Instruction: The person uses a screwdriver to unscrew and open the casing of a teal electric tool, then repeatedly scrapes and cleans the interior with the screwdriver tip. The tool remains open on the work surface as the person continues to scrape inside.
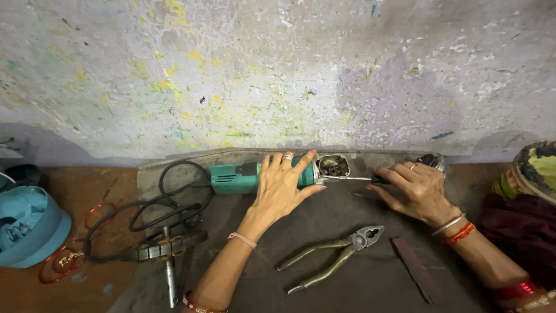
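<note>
Now left hand (282, 186) flat on green grinder (243, 177), right hand (414, 188) apparently gripping screwdriver (347, 179) into it.

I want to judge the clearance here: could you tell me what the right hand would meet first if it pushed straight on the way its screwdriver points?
Probably the open gear head of the green angle grinder: the right hand aims the screwdriver leftward, its tip apparently already there.

The left hand (282, 186) wears a silver ring and a thin pink wristband. The right hand (416, 191) wears a ring, with silver and red bangles at the wrist.

A repair workshop: pliers (336, 255), opened angle grinder (272, 174), paint-spattered wall (278, 75).
</note>
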